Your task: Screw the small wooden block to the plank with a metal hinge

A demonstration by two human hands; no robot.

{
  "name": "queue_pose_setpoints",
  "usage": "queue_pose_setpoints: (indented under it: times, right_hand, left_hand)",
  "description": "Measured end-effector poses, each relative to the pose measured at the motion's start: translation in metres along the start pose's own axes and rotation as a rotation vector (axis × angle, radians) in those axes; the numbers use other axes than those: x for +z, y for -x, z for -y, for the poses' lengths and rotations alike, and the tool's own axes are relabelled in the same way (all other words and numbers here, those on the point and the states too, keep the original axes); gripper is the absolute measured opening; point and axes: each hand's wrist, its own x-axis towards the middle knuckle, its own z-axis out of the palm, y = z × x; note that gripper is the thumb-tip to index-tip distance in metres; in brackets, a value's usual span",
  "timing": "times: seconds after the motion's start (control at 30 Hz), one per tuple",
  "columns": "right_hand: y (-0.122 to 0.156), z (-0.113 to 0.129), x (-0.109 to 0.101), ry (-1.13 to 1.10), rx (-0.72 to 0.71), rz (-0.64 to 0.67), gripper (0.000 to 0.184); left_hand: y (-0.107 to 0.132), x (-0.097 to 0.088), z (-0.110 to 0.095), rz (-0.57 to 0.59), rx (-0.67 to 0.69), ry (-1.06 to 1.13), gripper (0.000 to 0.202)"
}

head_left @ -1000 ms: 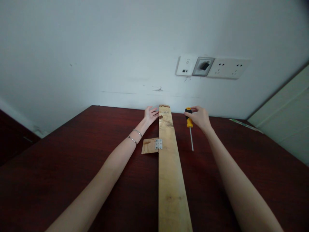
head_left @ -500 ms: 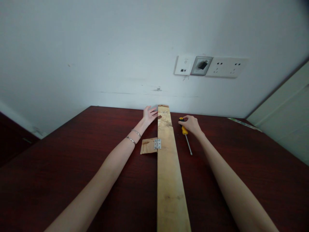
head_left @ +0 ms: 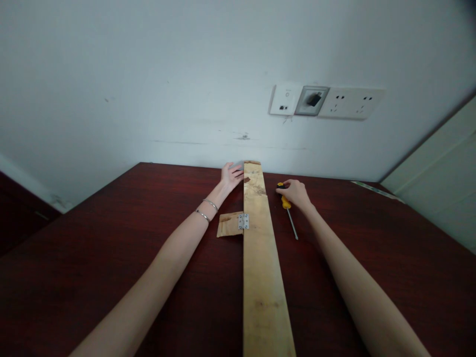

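A long wooden plank runs away from me across the tabletop toward the wall. On its left edge a metal hinge joins it to a short piece of wood, which sticks out to the left. My left hand is at the plank's far end, fingers spread against its left side. A small greyish thing, partly hidden, is behind those fingers; I cannot make out what it is. To the right of the plank, my right hand grips the yellow and black handle of a screwdriver, its shaft pointing back toward me.
The dark red wooden tabletop meets a white wall. Several sockets and switch plates are on the wall, one with a black plug. A thin pale strip lies at the back right, near a light panel.
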Motion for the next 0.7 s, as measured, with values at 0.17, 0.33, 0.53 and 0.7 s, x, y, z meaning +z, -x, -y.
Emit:
queue_pose_setpoints:
  times: [0.17, 0.33, 0.53, 0.7]
  right_hand:
    - [0.002, -0.001, 0.003, 0.017, 0.004, 0.013, 0.041]
    - [0.001, -0.003, 0.004, 0.031, -0.002, 0.039, 0.044]
    - [-0.001, -0.006, 0.003, 0.039, 0.001, 0.069, 0.047]
    - [-0.004, -0.010, 0.001, 0.031, 0.026, 0.110, 0.049]
  left_hand:
    - [0.002, 0.001, 0.000, -0.001, 0.003, 0.012, 0.051]
    - [0.003, 0.002, -0.001, 0.000, -0.015, 0.023, 0.048]
    - [0.003, 0.002, 0.000, 0.011, -0.005, -0.002, 0.052]
    - [0.003, 0.001, -0.001, 0.009, -0.001, -0.013, 0.053]
